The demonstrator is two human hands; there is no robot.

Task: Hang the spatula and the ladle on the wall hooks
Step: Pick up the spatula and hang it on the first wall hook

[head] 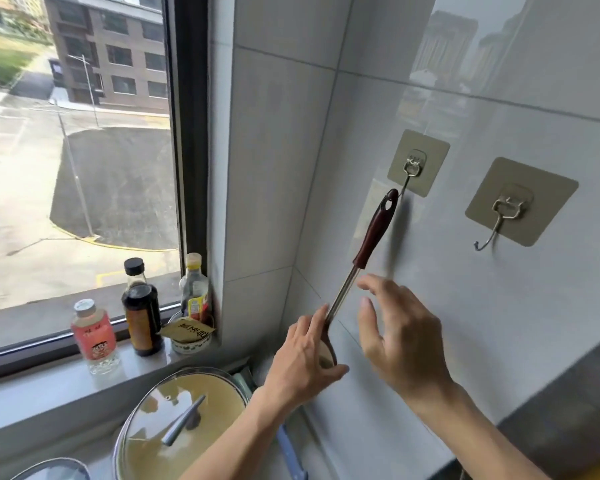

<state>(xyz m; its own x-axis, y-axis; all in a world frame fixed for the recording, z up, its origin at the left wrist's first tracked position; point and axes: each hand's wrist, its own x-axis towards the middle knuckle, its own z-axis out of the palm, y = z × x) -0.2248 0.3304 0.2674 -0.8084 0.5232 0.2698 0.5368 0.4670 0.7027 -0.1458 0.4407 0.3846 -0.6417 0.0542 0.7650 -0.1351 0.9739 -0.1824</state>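
Dark-red handle of the ladle (374, 233) slanting up and to the right, its hanging hole at the very top lying right at the tip of the left hook (405, 187); not clear whether already threaded or only touching. Steel shaft running down-left from the handle into the left hand (303, 362), whose fingers (317, 322) are pinching the lower shaft just above the bowl, with the bowl half hidden behind the palm. Right hand (397, 336) hovering just to the right of the shaft, fingers spread and curved, holding nothing and not touching the ladle. Long axis thus pointing from the left hand straight at the hook, so probably needing only a short push along that line and then a settling downward to seat the hole. Left hand alone steering the ladle; right hand just beside the shaft and likely placed to steady it. Right hook (489, 237) hanging bare, well apart from both hands. Spatula not showing anywhere with certainty. Below, near the window sill (49, 393), a glass lid (174, 420) and several bottles (141, 306) standing untouched.
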